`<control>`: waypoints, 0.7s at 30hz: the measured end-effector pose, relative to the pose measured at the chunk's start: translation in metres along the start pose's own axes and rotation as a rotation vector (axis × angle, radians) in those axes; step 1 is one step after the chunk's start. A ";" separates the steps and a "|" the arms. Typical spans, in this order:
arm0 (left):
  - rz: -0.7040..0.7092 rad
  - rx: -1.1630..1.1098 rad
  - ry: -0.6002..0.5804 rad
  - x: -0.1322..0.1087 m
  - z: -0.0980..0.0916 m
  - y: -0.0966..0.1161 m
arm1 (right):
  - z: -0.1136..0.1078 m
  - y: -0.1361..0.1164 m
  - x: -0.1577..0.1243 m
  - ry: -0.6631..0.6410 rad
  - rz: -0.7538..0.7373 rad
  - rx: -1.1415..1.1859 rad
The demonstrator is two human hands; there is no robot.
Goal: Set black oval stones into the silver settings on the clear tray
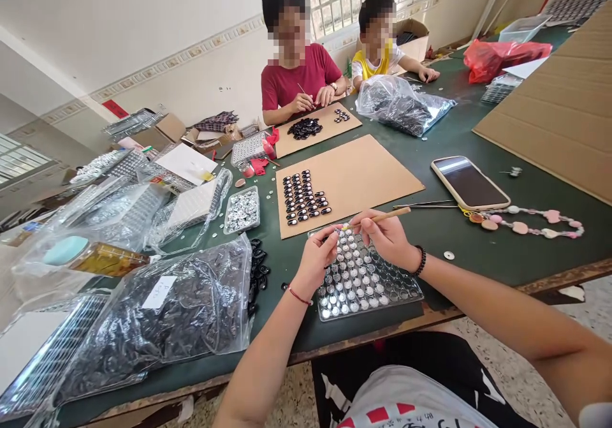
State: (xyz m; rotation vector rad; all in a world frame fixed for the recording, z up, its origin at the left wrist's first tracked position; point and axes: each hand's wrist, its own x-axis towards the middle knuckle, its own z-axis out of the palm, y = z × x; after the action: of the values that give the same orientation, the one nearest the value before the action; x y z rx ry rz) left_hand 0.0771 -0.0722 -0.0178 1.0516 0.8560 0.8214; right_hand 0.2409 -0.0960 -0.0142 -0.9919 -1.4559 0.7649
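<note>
My left hand (321, 259) is closed, thumb and fingers pinching a tiny piece I cannot make out. Between the fingers of my right hand (388, 242) is a thin wooden stick (400, 212), its tip meeting the left fingertips. Both hands hover above a clear plastic tray (370, 310) of small round cups, many holding silvery-white discs. Just beyond it lies a brown cardboard sheet (368, 176), where black oval pieces (297, 196) with pale centres stand in rows on the left side.
Left of the cardboard sits a small box of silvery discs (241, 210). A big bag of black pieces (176, 307) fills the near left. A phone (471, 182), tweezers (423, 205) and a beaded strap (521, 226) lie right. Across the table, a person (301, 80) works; another person (377, 58) sits alongside.
</note>
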 end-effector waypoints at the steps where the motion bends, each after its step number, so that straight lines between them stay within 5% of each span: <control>1: 0.002 0.007 -0.003 -0.001 0.000 0.000 | 0.001 0.000 0.000 -0.018 -0.011 -0.016; 7: 0.010 0.098 0.005 0.001 -0.001 0.002 | 0.002 0.001 -0.003 -0.038 -0.015 -0.055; 13: 0.019 0.129 0.125 0.011 -0.012 0.004 | -0.003 0.000 0.002 0.123 0.037 0.047; 21: 0.235 -0.449 0.457 0.012 -0.061 0.041 | 0.000 0.001 -0.002 0.082 0.028 0.063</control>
State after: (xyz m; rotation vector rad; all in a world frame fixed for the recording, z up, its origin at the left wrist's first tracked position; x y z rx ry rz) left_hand 0.0214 -0.0271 0.0033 0.5757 0.8772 1.4137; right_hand 0.2412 -0.0972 -0.0163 -0.9867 -1.3421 0.7771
